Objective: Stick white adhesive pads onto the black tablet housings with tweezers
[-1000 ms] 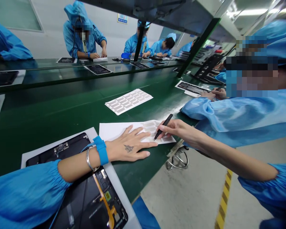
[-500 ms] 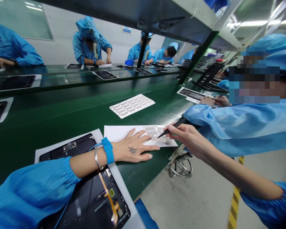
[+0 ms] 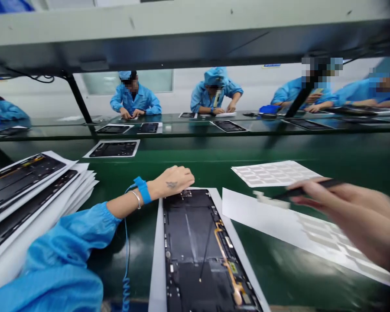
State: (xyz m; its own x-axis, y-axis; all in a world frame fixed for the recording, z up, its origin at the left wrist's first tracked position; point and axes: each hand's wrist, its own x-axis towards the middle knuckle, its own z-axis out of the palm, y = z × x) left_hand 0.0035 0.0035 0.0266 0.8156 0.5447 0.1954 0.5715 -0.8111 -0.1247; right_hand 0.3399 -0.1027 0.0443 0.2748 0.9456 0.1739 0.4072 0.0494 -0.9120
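Note:
An opened tablet housing (image 3: 195, 234), black inside with an orange flex cable, lies on a white sheet in front of me. At its far edge rests my left hand (image 3: 173, 180), closed with the fingers curled under; whatever they hold, if anything, is hidden. My right hand (image 3: 351, 212), smeared by motion, grips black tweezers (image 3: 307, 190) to the right of the housing. At the tweezers' tip is a small pale sticker (image 3: 271, 200), above a white sticker sheet (image 3: 260, 221) with grey labels on its right part.
Another label sheet (image 3: 276, 171) lies behind. A stack of housings on white sheets (image 3: 35, 195) stands at the left. One more housing (image 3: 112, 149) lies farther back. A blue coiled cord (image 3: 125, 281) hangs from my wrist strap (image 3: 143, 190). An overhead shelf (image 3: 182, 39) spans above; co-workers sit opposite.
The view has swung left. My left hand has gone from lying flat on the sticker sheet to the housing's far edge, fingers now curled. The tweezers have lifted with a sticker at the tip.

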